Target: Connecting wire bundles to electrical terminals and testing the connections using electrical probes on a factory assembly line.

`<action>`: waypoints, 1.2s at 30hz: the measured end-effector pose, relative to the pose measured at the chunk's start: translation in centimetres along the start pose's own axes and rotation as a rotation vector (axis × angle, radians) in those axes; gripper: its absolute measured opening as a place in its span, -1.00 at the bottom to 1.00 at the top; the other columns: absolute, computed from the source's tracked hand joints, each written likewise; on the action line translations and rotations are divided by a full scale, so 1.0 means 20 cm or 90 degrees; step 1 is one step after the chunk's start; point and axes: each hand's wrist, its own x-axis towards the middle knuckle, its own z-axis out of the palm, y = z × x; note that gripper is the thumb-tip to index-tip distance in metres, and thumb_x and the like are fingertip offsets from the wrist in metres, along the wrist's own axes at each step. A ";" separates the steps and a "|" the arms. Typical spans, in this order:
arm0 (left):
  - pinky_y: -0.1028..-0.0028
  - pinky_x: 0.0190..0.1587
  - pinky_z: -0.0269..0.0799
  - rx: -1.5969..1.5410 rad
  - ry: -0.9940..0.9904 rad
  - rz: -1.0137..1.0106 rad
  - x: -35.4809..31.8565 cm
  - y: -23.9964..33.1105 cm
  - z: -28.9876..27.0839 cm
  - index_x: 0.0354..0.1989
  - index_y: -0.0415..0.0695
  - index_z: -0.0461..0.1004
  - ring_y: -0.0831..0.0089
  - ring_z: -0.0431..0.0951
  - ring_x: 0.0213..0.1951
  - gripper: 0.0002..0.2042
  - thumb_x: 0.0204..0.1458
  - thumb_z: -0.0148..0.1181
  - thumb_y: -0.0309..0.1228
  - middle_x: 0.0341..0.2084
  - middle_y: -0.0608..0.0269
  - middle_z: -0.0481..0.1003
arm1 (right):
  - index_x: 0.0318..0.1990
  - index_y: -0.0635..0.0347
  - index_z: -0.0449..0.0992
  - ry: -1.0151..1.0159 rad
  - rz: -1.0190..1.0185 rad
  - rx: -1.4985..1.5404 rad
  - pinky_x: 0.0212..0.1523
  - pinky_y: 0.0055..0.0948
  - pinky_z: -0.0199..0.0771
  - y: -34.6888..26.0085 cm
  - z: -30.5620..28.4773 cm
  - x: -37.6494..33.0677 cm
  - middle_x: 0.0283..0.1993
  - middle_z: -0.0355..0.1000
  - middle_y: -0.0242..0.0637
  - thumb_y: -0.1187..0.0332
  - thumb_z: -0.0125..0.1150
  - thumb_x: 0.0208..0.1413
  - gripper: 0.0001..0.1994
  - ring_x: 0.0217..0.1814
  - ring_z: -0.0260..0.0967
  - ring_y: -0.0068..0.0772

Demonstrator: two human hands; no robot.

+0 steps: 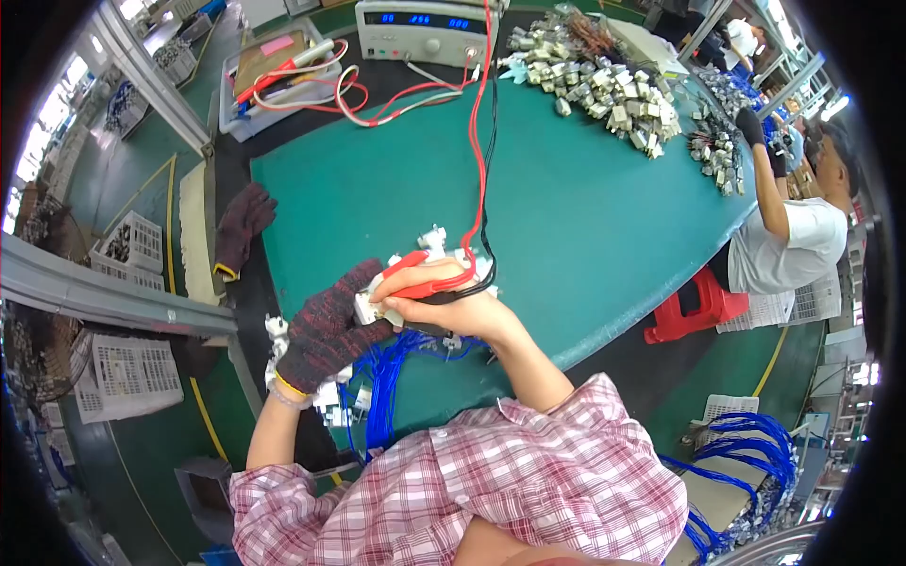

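Note:
My left hand (327, 325), in a dark knitted glove, is closed around a small white block-shaped part (365, 307). My bare right hand (458, 304) grips a red test probe (436, 286) along with a black lead, and its fingertips are right at the white part. The probe's tip is hidden by my fingers. From there red and black leads (479, 170) run up across the mat. More white parts (433, 238) lie just beyond my hands, and others sit under my left wrist. A bundle of blue wires (382, 391) hangs below my hands toward my body.
A tester with a lit display (427, 36) stands at the far edge of the green mat (377, 170). Left of it is a plastic tray of tools (264, 90); a spare glove (243, 226) lies below. White connectors (604, 90) are heaped far right. A person (788, 236) sits beyond the right edge.

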 end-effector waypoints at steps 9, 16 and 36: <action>0.18 -0.03 0.37 0.310 -0.015 0.130 -0.47 0.14 -0.15 -0.17 0.02 0.48 0.14 0.40 0.03 -0.61 -0.24 0.38 -0.24 -0.14 0.21 0.44 | -0.06 0.38 0.40 0.454 -0.048 0.382 -0.53 -0.46 0.53 0.12 -0.12 0.00 -0.34 0.51 0.05 0.43 0.03 0.18 -0.77 -0.52 0.50 -0.23; 0.26 0.02 0.33 0.158 -0.192 -0.347 -0.26 0.36 -0.34 -0.23 0.03 0.54 0.22 0.42 0.03 -0.74 -0.12 0.29 -0.22 -0.08 0.34 0.47 | -0.13 0.31 0.51 0.422 0.115 0.164 -0.38 -0.52 0.52 0.26 -0.01 -0.02 -0.37 0.52 -0.18 0.41 0.14 0.17 -0.81 -0.42 0.50 -0.41; 0.44 0.00 0.42 0.024 0.119 0.014 -0.02 -0.05 -0.07 0.07 -0.16 0.32 0.42 0.49 -0.03 -0.48 -0.13 0.32 -0.63 -0.14 0.14 0.50 | -0.13 0.26 0.53 0.205 0.184 0.341 -0.31 -0.49 0.53 0.13 0.03 -0.04 -0.36 0.52 -0.21 0.45 0.13 0.16 -0.83 -0.36 0.50 -0.45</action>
